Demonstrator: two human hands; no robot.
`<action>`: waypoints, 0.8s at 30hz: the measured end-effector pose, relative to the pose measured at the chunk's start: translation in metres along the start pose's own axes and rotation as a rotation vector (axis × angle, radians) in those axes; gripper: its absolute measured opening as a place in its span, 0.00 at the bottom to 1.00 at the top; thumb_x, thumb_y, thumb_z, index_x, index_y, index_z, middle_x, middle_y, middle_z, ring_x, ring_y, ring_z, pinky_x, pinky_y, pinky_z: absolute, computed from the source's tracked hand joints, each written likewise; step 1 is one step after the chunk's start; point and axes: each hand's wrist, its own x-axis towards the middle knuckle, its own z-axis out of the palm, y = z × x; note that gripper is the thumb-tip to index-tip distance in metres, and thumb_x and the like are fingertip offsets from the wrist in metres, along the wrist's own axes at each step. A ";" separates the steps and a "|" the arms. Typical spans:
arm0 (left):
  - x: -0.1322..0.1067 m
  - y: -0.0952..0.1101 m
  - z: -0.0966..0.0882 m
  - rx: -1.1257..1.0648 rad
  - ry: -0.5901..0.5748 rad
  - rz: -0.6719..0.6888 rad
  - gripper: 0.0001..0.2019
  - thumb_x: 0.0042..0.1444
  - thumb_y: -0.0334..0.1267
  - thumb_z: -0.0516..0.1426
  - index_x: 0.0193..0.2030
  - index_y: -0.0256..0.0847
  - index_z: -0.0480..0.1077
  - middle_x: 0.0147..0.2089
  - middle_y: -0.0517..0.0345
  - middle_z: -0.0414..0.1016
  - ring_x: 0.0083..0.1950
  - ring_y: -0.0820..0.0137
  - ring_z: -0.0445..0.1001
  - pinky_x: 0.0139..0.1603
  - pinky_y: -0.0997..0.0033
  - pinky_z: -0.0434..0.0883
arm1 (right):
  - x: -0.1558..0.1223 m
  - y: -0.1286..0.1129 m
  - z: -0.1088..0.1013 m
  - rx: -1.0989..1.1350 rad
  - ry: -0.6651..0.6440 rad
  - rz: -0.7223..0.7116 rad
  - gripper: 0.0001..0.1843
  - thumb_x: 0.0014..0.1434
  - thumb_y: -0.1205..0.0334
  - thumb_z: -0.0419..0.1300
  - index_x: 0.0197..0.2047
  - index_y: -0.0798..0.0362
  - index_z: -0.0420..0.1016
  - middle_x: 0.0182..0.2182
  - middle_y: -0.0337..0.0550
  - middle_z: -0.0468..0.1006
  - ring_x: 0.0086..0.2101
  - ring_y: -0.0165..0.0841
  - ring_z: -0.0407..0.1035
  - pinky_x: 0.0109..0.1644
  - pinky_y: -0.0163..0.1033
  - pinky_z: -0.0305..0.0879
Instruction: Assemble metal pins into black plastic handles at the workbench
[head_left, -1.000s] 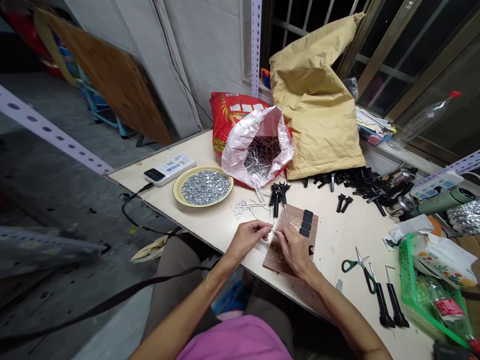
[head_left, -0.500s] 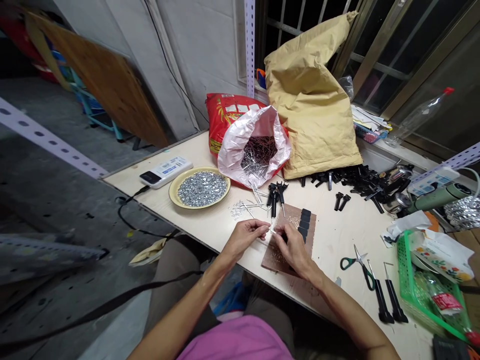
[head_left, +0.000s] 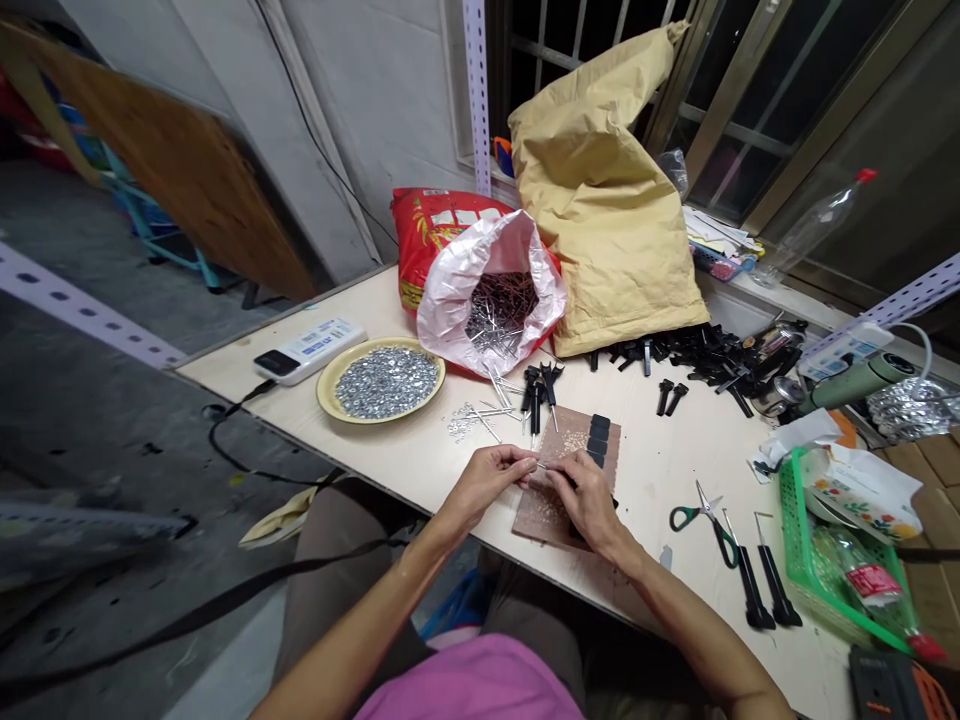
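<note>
My left hand (head_left: pixel 487 487) is closed in a pinch over the near edge of a brown board (head_left: pixel 531 515). What its fingertips hold is too small to make out. My right hand (head_left: pixel 589 497) grips a thin metal rod with a black handle, whose dark end shows beside the palm. The rod's bare end reaches the left fingertips. Just beyond the hands lie several black-handled rods (head_left: pixel 536 398), loose metal pins (head_left: pixel 491 411) and small clear or silvery rings (head_left: pixel 459 422). A row of black pads (head_left: pixel 598 440) runs along the board's right part.
A yellow plate (head_left: pixel 327 400) of small silvery pieces stands at left beside a white power bank (head_left: pixel 309 350). Behind are a red bag (head_left: pixel 431 235) of pins and a brown paper sack (head_left: pixel 607 220). Scissors (head_left: pixel 705 517), two black-handled hooks (head_left: pixel 750 590) and a green basket (head_left: pixel 799 550) are at right.
The view has turned slightly, so everything sits further left. The rod between my fingers lies more level, and a black handle end now shows beside my right palm.
</note>
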 end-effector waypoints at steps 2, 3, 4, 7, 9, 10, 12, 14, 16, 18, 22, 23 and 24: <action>-0.001 -0.003 0.003 0.009 -0.008 0.017 0.18 0.38 0.45 0.65 0.36 0.36 0.77 0.28 0.57 0.75 0.28 0.72 0.70 0.33 0.70 0.70 | -0.002 0.007 -0.011 -0.019 0.012 0.018 0.11 0.64 0.62 0.52 0.38 0.50 0.75 0.31 0.42 0.72 0.32 0.33 0.70 0.37 0.37 0.68; -0.001 -0.006 0.005 0.025 0.005 0.044 0.20 0.40 0.46 0.65 0.40 0.37 0.76 0.31 0.57 0.75 0.31 0.70 0.72 0.35 0.69 0.71 | -0.002 0.012 -0.018 -0.043 0.030 0.026 0.10 0.64 0.61 0.52 0.38 0.50 0.75 0.31 0.42 0.72 0.33 0.33 0.70 0.38 0.37 0.68; -0.002 -0.009 0.006 0.057 0.025 0.082 0.21 0.42 0.47 0.63 0.43 0.38 0.75 0.34 0.56 0.76 0.34 0.69 0.73 0.37 0.68 0.71 | -0.002 0.017 -0.027 -0.077 0.050 0.038 0.10 0.64 0.62 0.52 0.38 0.50 0.74 0.32 0.42 0.73 0.34 0.33 0.70 0.39 0.37 0.68; -0.001 -0.023 0.012 0.270 0.057 0.259 0.19 0.50 0.47 0.58 0.47 0.42 0.74 0.44 0.51 0.76 0.46 0.64 0.74 0.48 0.62 0.71 | -0.002 0.040 -0.054 -0.227 0.089 0.093 0.10 0.64 0.62 0.52 0.38 0.51 0.74 0.33 0.42 0.73 0.33 0.32 0.70 0.36 0.36 0.67; 0.000 -0.037 0.018 0.473 0.014 0.402 0.16 0.55 0.45 0.55 0.48 0.44 0.73 0.51 0.49 0.75 0.54 0.61 0.71 0.56 0.56 0.67 | 0.001 0.057 -0.067 -0.335 0.080 0.127 0.10 0.64 0.63 0.52 0.38 0.51 0.75 0.33 0.42 0.73 0.33 0.32 0.69 0.34 0.35 0.65; 0.002 -0.045 0.021 0.572 -0.020 0.468 0.16 0.57 0.43 0.53 0.50 0.45 0.72 0.54 0.49 0.74 0.58 0.60 0.67 0.59 0.54 0.64 | 0.004 0.066 -0.071 -0.382 0.066 0.133 0.09 0.64 0.63 0.53 0.37 0.51 0.75 0.32 0.42 0.73 0.33 0.33 0.69 0.33 0.35 0.64; 0.005 -0.062 0.027 0.741 -0.073 0.572 0.19 0.59 0.42 0.50 0.55 0.43 0.68 0.59 0.48 0.69 0.64 0.58 0.61 0.62 0.51 0.61 | 0.014 0.082 -0.074 -0.456 0.029 0.129 0.08 0.63 0.64 0.54 0.36 0.51 0.75 0.32 0.42 0.74 0.34 0.33 0.68 0.34 0.35 0.63; 0.008 -0.078 0.031 0.880 -0.090 0.651 0.21 0.61 0.40 0.48 0.59 0.39 0.64 0.62 0.45 0.65 0.66 0.57 0.57 0.62 0.50 0.61 | 0.028 0.096 -0.073 -0.499 -0.015 0.116 0.08 0.62 0.64 0.56 0.35 0.51 0.76 0.32 0.42 0.74 0.35 0.33 0.67 0.34 0.35 0.62; 0.011 -0.090 0.031 0.991 -0.069 0.716 0.21 0.62 0.38 0.45 0.61 0.37 0.61 0.63 0.42 0.63 0.66 0.56 0.57 0.62 0.50 0.62 | 0.040 0.104 -0.071 -0.511 -0.052 0.108 0.08 0.62 0.64 0.56 0.34 0.52 0.76 0.32 0.42 0.74 0.35 0.33 0.66 0.34 0.34 0.61; 0.013 -0.099 0.029 1.068 -0.034 0.776 0.22 0.63 0.35 0.44 0.63 0.37 0.58 0.63 0.42 0.62 0.66 0.57 0.57 0.62 0.50 0.62 | 0.040 0.104 -0.067 -0.510 -0.086 0.092 0.08 0.62 0.64 0.56 0.34 0.53 0.76 0.32 0.42 0.74 0.35 0.32 0.65 0.34 0.34 0.61; 0.014 -0.108 0.023 1.148 0.004 0.877 0.25 0.64 0.31 0.43 0.67 0.41 0.47 0.64 0.44 0.62 0.67 0.60 0.56 0.61 0.51 0.65 | -0.008 0.079 -0.057 -0.417 -0.193 -0.090 0.16 0.67 0.67 0.48 0.34 0.56 0.75 0.28 0.42 0.73 0.31 0.30 0.63 0.33 0.35 0.60; 0.014 -0.109 0.023 1.160 0.008 0.894 0.26 0.63 0.31 0.43 0.68 0.42 0.44 0.64 0.44 0.61 0.67 0.60 0.55 0.61 0.51 0.65 | -0.023 0.071 -0.055 -0.367 -0.259 -0.195 0.16 0.67 0.67 0.47 0.34 0.56 0.75 0.28 0.42 0.73 0.31 0.30 0.63 0.32 0.35 0.60; 0.013 -0.109 0.023 1.167 0.014 0.908 0.27 0.63 0.30 0.43 0.69 0.43 0.42 0.65 0.44 0.61 0.67 0.60 0.55 0.60 0.52 0.65 | -0.035 0.064 -0.055 -0.327 -0.339 -0.291 0.16 0.67 0.66 0.48 0.35 0.56 0.75 0.28 0.42 0.73 0.31 0.30 0.63 0.32 0.35 0.60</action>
